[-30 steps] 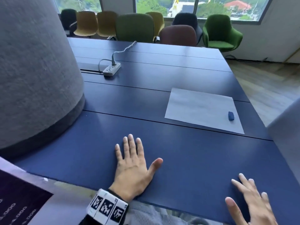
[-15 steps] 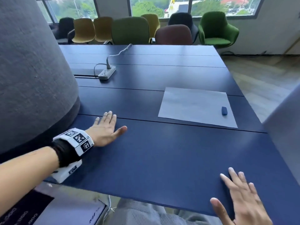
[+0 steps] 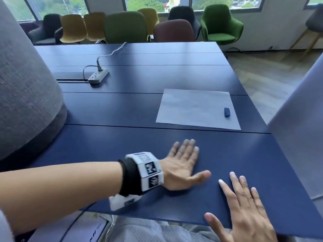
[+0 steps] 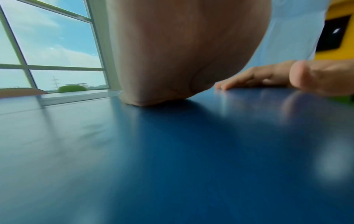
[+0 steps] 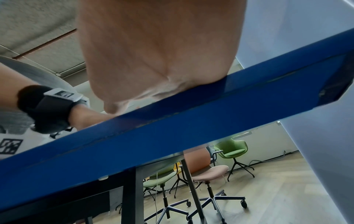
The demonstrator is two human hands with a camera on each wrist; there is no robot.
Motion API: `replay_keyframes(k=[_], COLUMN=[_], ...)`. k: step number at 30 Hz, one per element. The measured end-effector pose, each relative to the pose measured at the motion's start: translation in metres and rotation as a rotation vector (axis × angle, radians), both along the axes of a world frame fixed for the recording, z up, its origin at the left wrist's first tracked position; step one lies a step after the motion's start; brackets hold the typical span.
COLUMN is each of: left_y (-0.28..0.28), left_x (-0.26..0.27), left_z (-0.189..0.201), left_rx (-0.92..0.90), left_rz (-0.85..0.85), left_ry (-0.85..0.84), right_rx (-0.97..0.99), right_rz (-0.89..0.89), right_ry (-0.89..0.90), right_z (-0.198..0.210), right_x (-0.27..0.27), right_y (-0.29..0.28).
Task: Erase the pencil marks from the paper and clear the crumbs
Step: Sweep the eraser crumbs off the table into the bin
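Both hands lie flat and empty on the blue tabletop point(image 3: 122, 145), left hand point(image 3: 181, 165) at six o'clock, right hand point(image 3: 244, 206) at five, while the paper point(image 3: 192, 107) with the eraser point(image 3: 227, 112) waits untouched at one o'clock, so reaching for the eraser likely comes next.

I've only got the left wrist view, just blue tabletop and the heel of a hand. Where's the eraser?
Observer: The eraser lies on the paper, near its right edge, with no hand touching it.
Operator: Is my left hand near the paper?
Observer: No, the left hand lies flat on the table, short of the paper's near edge.
Operator: And the right hand?
Observer: The right hand rests open, fingers spread, at the table's near edge, holding nothing.
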State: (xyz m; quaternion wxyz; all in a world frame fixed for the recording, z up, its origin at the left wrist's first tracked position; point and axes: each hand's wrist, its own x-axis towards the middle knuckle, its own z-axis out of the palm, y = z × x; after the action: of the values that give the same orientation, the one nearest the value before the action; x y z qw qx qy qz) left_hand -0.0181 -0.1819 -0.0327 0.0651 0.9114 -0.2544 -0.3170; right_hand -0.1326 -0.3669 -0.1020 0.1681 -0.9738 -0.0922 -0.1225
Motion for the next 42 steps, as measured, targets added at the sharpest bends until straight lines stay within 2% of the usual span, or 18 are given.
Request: replay_keyframes(k=[2, 4, 8, 11, 13, 16, 19, 23, 26, 27, 29, 31, 33, 35, 36, 38, 40, 42], left_y=[-0.026, -0.032, 0.021, 0.088, 0.116, 0.112, 0.073, 0.003, -0.035, -0.040, -0.034, -0.008, 0.029, 0.067, 0.081, 0.085, 0.066, 0.037], left_x=[-0.002, -0.001, -0.010, -0.046, -0.071, -0.083, -0.070, -0.054, -0.048, -0.046, -0.043, -0.048, -0.060, -0.076, -0.086, -0.098, -0.098, -0.088], left_z=[0.013, 0.030, 0.042, 0.025, 0.007, -0.017, -0.019, -0.025, -0.011, -0.002, 0.012, 0.020, 0.016, -0.001, -0.010, -0.018, -0.017, -0.017], left_rx=[-0.116, -0.233, -0.282, -0.143, -0.005, 0.191, 0.169, -0.076, -0.386, -0.514, -0.757, -0.836, -0.687, -0.342, -0.146, 0.138, 0.188, 0.160], left_rz=[0.019, 0.116, 0.454, 0.784, 0.922, 0.936, 0.893, 0.701, 0.594, 0.610, 0.764, 0.900, 0.989, 1.005, 1.001, 0.975, 0.954, 0.870], left_ry=[0.126, 0.200, 0.036, -0.089, -0.179, -0.189, -0.174, -0.246, -0.001, 0.101, 0.248, 0.206, -0.045, -0.292, -0.321, -0.240, -0.140, -0.125], right_rx=[0.002, 0.013, -0.012, -0.040, -0.061, -0.091, -0.094, -0.080, -0.051, -0.043, -0.039, -0.047, -0.070, -0.094, -0.110, -0.155, -0.198, -0.218], right_rz=[0.009, 0.019, 0.018, 0.001, -0.008, -0.009, -0.005, 0.000, 0.012, 0.013, 0.012, 0.005, -0.002, -0.012, -0.015, -0.008, 0.007, 0.008], right_ry=[0.009, 0.006, 0.017, 0.048, 0.066, 0.078, 0.092, 0.117, 0.138, 0.136, 0.121, 0.120, 0.123, 0.111, 0.095, 0.063, 0.043, 0.022], right_z=[0.000, 0.000, 0.001, 0.000, -0.001, 0.000, 0.003, 0.002, 0.003, 0.003, 0.003, 0.003, 0.002, -0.001, -0.002, -0.006, -0.008, -0.008], right_x=[0.001, 0.001, -0.002, -0.004, -0.006, -0.006, -0.007, -0.007, -0.006, -0.006, -0.006, -0.007, -0.007, -0.008, -0.007, -0.007, -0.007, -0.006], right_y=[-0.001, -0.002, -0.002, 0.001, 0.001, 0.002, 0.002, 0.001, 0.002, 0.002, 0.002, 0.001, 0.002, 0.001, 0.001, -0.001, -0.004, -0.005])
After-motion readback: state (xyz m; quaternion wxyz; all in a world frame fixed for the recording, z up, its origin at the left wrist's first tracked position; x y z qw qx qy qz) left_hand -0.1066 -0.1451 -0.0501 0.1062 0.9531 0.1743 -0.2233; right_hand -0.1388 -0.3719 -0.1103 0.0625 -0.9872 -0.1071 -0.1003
